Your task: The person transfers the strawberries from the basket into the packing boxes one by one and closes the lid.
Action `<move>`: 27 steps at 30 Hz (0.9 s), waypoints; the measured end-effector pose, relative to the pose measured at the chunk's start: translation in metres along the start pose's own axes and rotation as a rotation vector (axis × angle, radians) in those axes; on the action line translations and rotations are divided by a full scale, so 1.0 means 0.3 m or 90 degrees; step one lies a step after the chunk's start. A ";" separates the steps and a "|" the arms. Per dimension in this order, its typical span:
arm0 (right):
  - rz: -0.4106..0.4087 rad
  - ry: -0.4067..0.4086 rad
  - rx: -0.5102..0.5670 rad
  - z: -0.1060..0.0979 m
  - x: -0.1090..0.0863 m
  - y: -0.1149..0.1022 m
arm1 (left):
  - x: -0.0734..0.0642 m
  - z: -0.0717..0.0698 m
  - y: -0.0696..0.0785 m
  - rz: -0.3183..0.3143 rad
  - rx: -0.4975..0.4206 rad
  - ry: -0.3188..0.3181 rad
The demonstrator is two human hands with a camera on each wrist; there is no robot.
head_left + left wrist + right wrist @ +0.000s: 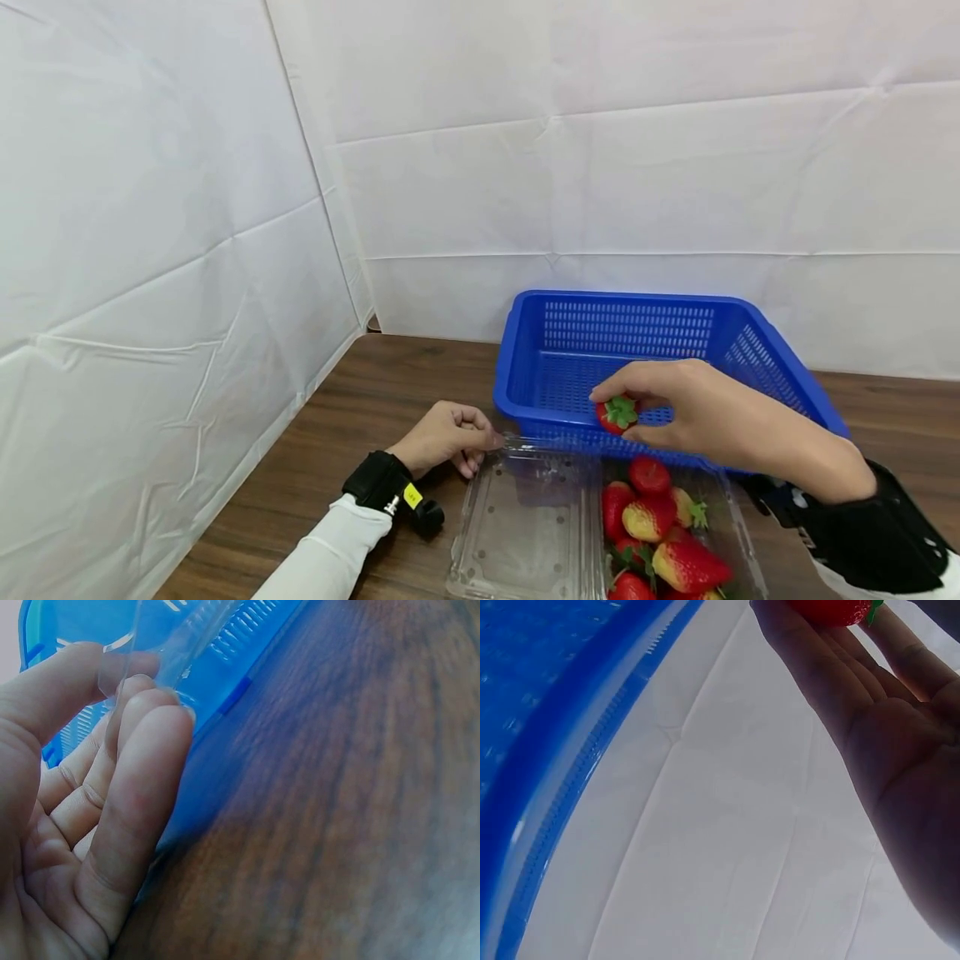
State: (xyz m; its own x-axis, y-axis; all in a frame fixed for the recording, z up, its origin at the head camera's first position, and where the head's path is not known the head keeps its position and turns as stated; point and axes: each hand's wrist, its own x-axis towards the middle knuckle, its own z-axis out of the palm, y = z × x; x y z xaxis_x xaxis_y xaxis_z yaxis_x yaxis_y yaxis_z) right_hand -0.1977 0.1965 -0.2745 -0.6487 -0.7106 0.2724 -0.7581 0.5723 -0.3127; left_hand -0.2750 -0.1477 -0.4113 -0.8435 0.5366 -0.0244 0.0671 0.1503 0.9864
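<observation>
My right hand point(705, 412) pinches a red strawberry point(617, 414) by thumb and fingertips, its green leaf cap facing the head camera. Hand and fruit overlap the front of a blue plastic basket point(626, 298) in the head view. At the top of the right wrist view the same strawberry point(836, 609) is cut off by the frame. My left hand point(450, 437) pinches the far left corner of a clear plastic clamshell's open lid point(521, 533); the lid edge point(116, 664) shows between thumb and fingers in the left wrist view. Several strawberries point(686, 565) fill the clamshell's right half.
The basket stands behind the clamshell, close to the white sheet wall point(450, 183). A second white sheet point(150, 250) rises along the left side. Brown wood-grain tabletop point(315, 467) lies under everything. My forearms reach in from both sides of the clamshell.
</observation>
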 end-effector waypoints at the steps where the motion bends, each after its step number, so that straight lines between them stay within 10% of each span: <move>1: -0.008 0.002 0.000 0.001 -0.007 0.000 | -0.001 0.000 0.001 0.000 -0.001 0.000; 12: -0.091 0.062 -0.048 0.009 -0.134 0.021 | 0.000 -0.001 0.003 0.010 -0.004 -0.007; 27: -0.038 -0.018 0.042 0.035 -0.268 0.046 | 0.001 0.003 0.003 -0.002 -0.001 0.000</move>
State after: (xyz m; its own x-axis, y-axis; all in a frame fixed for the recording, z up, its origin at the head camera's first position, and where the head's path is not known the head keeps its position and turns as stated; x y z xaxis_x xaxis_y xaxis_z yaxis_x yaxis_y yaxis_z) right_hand -0.1555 0.2572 -0.3103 -0.6004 -0.7537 0.2672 -0.7884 0.5019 -0.3557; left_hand -0.2747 -0.1468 -0.4105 -0.8437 0.5361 -0.0275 0.0638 0.1510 0.9865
